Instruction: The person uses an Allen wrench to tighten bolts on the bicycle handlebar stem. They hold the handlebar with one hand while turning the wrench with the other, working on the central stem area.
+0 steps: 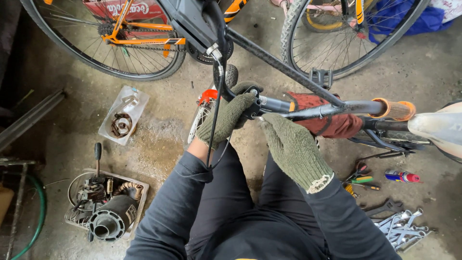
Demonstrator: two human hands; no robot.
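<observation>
Both gloved hands — left hand (227, 117), right hand (292, 147) — grip closed on handlebar (308, 109), axis running left-right.

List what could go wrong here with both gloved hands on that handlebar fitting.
The loose-knit green glove on the left hand wraps the black clamp fitting on the dark handlebar, so its yarn might snag there. The black cable hangs across that wrist and could catch as it moves. The right hand presses close beside it; a slip might pinch fingers. Silver spanners on the floor look like a tripping hazard.
</observation>
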